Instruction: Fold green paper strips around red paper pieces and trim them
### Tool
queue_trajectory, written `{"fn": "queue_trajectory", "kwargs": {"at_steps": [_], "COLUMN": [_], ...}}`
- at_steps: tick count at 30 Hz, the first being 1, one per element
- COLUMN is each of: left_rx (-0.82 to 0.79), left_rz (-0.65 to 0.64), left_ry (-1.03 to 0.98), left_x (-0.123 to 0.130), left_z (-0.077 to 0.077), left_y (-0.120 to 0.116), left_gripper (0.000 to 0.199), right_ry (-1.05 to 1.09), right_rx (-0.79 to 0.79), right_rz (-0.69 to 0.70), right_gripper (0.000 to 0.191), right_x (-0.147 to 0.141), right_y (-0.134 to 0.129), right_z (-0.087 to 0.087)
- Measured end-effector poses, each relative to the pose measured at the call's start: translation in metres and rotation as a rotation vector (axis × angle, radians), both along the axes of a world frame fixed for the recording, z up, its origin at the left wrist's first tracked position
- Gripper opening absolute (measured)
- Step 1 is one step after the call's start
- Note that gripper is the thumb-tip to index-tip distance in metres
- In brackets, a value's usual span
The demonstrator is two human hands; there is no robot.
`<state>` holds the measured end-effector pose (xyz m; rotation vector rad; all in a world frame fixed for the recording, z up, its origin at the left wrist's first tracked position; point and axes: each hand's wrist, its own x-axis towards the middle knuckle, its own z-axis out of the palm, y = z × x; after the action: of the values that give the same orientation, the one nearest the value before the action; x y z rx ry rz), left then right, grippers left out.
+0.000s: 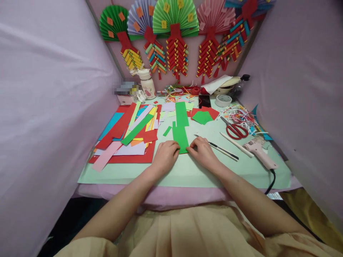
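Observation:
A green paper strip [181, 137] lies on the table in front of me, with another green strip [182, 115] just beyond it. My left hand [166, 155] pinches the near left corner of the closer strip between thumb and fingers. On the opposite side, my right hand [202, 151] has its thumb and fingertips closed at the near right corner. A thin reddish edge shows along the strip's near end. Beside the left hand is a small green scrap [167, 131]. A craft knife [223, 150] lies to the right of my right hand.
Stacked coloured paper [134, 160] covers the left side. Scissors [237, 131], a white stick [235, 144] and a glue gun [258, 151] lie right. Behind are a bottle [148, 85], tape roll [223, 100], phone [204, 101] and paper shreds [241, 116]. Paper fans [175, 18] hang on the back wall.

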<state>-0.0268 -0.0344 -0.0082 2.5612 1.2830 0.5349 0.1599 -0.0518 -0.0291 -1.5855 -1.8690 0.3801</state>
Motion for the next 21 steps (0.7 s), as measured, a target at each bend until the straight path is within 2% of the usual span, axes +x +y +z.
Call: {"fn": "queue_trajectory", "kwargs": {"at_steps": [5,9,13,16,21], "left_rx": [0.063,0.109,0.139,0.177,0.186], "left_rz": [-0.024,-0.062,-0.083,-0.083,-0.009], "left_ry": [0.143,0.259,0.348,0.408,0.44], "left_x": [0.006,0.01,0.012,0.016,0.028], "left_z": [0.012,0.017,0.02,0.02,0.011], "left_y": [0.0,0.002,0.003,0.001,0.003], "left_gripper": [0.013,0.022,0.019,0.014,0.02], "right_ry": [0.158,0.269,0.361,0.397,0.409], "right_rx": [-0.038,-0.055,-0.061,-0.065,-0.057], "right_rz": [-0.019,-0.027,-0.038,-0.032,-0.019], "right_gripper": [0.012,0.011,0.013,0.013,0.014], "right_x": [0.006,0.011,0.013,0.013,0.014], "right_y": [0.0,-0.001,-0.003,-0.003,-0.002], "right_z": [0.002,0.003,0.004,0.004,0.001]}}
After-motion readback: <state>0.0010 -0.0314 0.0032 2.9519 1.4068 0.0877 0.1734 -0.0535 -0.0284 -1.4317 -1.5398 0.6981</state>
